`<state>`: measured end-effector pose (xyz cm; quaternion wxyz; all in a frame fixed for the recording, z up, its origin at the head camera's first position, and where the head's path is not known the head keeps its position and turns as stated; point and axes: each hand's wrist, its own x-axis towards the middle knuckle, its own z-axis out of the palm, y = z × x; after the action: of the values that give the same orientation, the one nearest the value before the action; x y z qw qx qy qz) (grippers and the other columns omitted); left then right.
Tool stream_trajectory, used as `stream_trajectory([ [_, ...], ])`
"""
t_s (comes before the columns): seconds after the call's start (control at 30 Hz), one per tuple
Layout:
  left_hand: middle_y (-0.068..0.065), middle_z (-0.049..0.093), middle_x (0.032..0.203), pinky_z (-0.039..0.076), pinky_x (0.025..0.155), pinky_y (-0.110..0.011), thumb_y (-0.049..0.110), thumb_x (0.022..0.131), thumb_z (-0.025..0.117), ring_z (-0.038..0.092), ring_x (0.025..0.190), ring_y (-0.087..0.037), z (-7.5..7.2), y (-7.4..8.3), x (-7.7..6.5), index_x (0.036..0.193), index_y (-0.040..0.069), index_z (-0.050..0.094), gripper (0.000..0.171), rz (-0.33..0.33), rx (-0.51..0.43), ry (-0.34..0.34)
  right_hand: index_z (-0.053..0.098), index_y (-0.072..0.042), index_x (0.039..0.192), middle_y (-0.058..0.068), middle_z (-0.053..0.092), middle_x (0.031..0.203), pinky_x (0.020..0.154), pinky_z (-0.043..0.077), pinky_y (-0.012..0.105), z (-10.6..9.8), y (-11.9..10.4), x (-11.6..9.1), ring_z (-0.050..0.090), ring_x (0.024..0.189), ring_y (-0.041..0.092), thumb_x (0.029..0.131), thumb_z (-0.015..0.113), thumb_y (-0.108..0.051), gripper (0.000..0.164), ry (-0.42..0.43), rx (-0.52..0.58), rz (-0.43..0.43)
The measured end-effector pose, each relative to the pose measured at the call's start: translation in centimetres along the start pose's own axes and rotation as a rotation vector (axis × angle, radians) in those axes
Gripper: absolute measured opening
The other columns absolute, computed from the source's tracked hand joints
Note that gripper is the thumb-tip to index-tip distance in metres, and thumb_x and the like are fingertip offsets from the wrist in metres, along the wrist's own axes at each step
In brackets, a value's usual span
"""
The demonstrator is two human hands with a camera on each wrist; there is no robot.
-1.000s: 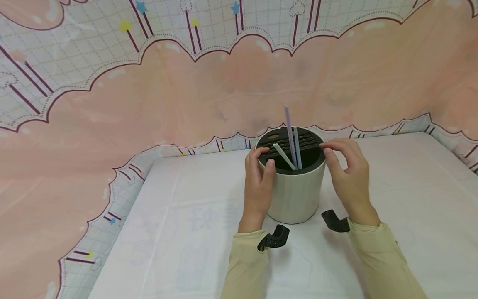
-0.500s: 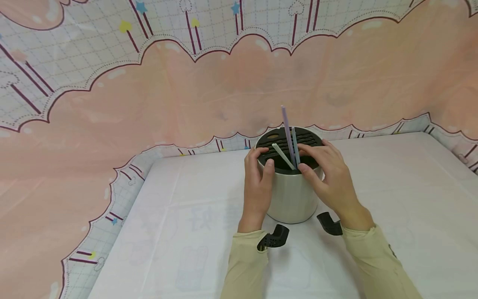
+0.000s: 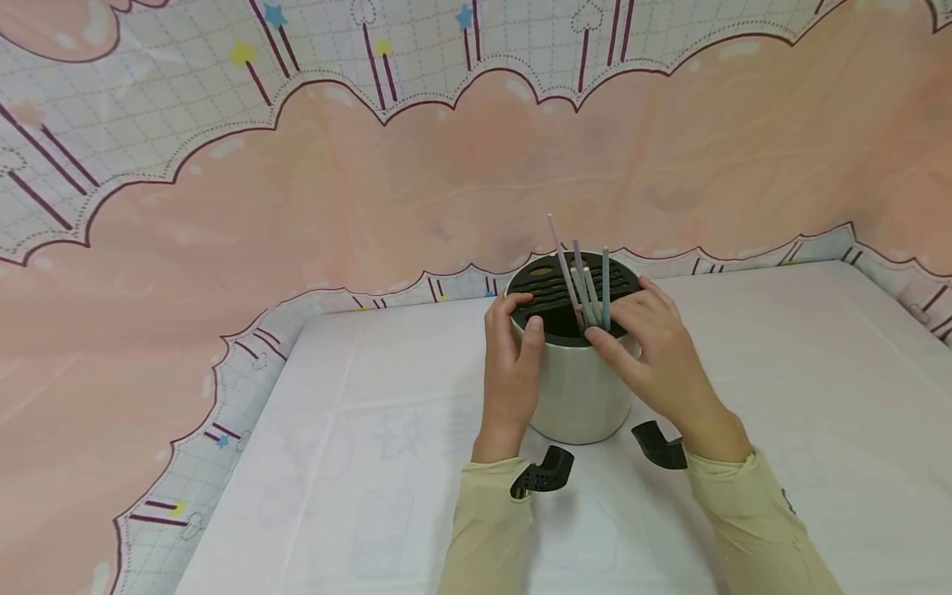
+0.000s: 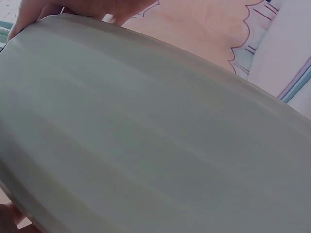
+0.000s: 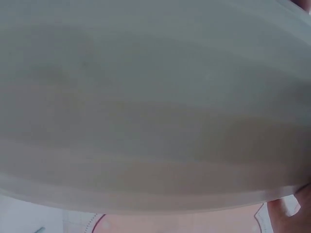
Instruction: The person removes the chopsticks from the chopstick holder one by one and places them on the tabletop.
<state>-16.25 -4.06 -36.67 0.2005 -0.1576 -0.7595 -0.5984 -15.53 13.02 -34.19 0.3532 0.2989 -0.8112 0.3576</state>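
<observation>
A round cream utensil holder (image 3: 578, 397) stands upright on the table, its black lid (image 3: 530, 281) slotted at the back with a wide opening at the front. Several thin pastel straws (image 3: 555, 240) in pink, purple, green and blue rise from that opening, fanned apart. My left hand (image 3: 511, 372) grips the holder's left side, fingers over the rim and thumb at the front. My right hand (image 3: 662, 355) is at the right front of the rim, thumb and fingers pinching the straws low down. The holder's wall (image 4: 155, 126) fills most of both wrist views.
A white cloth (image 3: 357, 463) covers the table. Behind it hangs a peach patterned backdrop (image 3: 446, 182), which also runs along the table's left edge. Black wrist-worn mounts (image 3: 546, 471) sit at both cuffs.
My right hand has moved left from the holder's right rim to the straws. The straws have shifted and spread, so more of them show. The left hand keeps its grip.
</observation>
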Motion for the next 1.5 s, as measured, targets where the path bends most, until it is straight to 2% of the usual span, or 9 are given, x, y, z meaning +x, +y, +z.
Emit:
stream_trajectory([
  [0.07,0.005,0.022,0.141,0.027,0.101,-0.040,0.042,0.092,0.038,0.019,0.130,-0.010,0.0,0.0,0.0,0.123,0.022,0.041,0.037,-0.001,0.001,0.000,0.059,-0.011,0.078,0.001,0.059,0.079,0.104,0.017,0.043,0.0,0.0,0.0,0.048,0.086,0.017,0.088,0.054,-0.028,0.020,0.001,0.007,0.002],
  [0.43,0.005,0.022,0.142,0.027,0.101,-0.041,0.043,0.092,0.038,0.020,0.130,-0.011,0.1,-0.1,0.0,0.123,0.023,0.040,0.037,-0.009,0.012,0.000,0.057,-0.006,0.078,0.002,0.057,0.077,0.103,0.023,0.040,-0.3,0.2,-0.1,0.052,0.081,0.016,0.088,0.053,-0.014,0.014,0.047,0.009,0.006],
  [0.7,0.005,0.024,0.140,0.025,0.102,-0.040,0.042,0.092,0.038,0.020,0.130,-0.011,0.0,-0.1,0.0,0.123,0.023,0.041,0.036,0.006,0.026,0.003,0.067,-0.003,0.088,0.004,0.066,0.085,0.099,0.031,0.035,-0.4,-0.2,0.1,0.061,0.087,0.019,0.087,0.055,-0.006,0.012,0.158,0.030,0.064],
  [0.83,0.004,0.024,0.140,0.024,0.102,-0.039,0.041,0.092,0.038,0.020,0.130,-0.011,0.0,0.0,0.0,0.123,0.022,0.041,0.036,0.020,0.028,0.007,0.066,-0.003,0.085,0.003,0.065,0.083,0.098,0.032,0.034,-0.3,-0.2,0.2,0.059,0.092,0.020,0.086,0.056,-0.006,0.011,0.188,0.034,0.077],
  [0.93,0.004,0.025,0.140,0.025,0.102,-0.038,0.041,0.092,0.039,0.021,0.129,-0.010,0.0,0.0,0.0,0.123,0.022,0.041,0.036,0.018,0.028,0.008,0.065,-0.004,0.083,0.004,0.064,0.082,0.099,0.031,0.034,-0.4,-0.1,0.1,0.057,0.097,0.022,0.087,0.056,-0.006,0.010,0.165,0.041,0.090],
  [1.13,0.006,0.022,0.141,0.027,0.101,-0.041,0.043,0.092,0.038,0.021,0.129,-0.010,0.0,-0.2,-0.1,0.123,0.025,0.040,0.036,-0.014,0.037,0.001,0.063,-0.007,0.084,0.005,0.063,0.093,0.101,0.028,0.033,-0.9,-0.1,-0.3,0.049,0.112,0.024,0.086,0.055,-0.005,0.009,0.060,0.073,0.138],
  [1.37,0.005,0.023,0.141,0.024,0.102,-0.041,0.043,0.092,0.038,0.018,0.130,-0.010,0.0,-0.2,-0.1,0.123,0.024,0.040,0.036,-0.004,0.038,0.001,0.063,-0.007,0.101,0.001,0.062,0.094,0.100,0.029,0.035,-1.3,-0.1,-0.3,0.044,0.117,0.019,0.081,0.059,0.000,0.021,0.016,0.085,0.140],
  [1.5,0.004,0.022,0.142,0.024,0.102,-0.042,0.043,0.092,0.038,0.017,0.131,-0.010,0.1,-0.1,0.0,0.123,0.024,0.040,0.037,0.002,0.029,0.001,0.063,-0.006,0.091,0.003,0.062,0.097,0.102,0.026,0.035,-1.4,0.0,-0.1,0.048,0.112,0.021,0.081,0.058,0.000,0.013,-0.010,0.039,0.108],
])
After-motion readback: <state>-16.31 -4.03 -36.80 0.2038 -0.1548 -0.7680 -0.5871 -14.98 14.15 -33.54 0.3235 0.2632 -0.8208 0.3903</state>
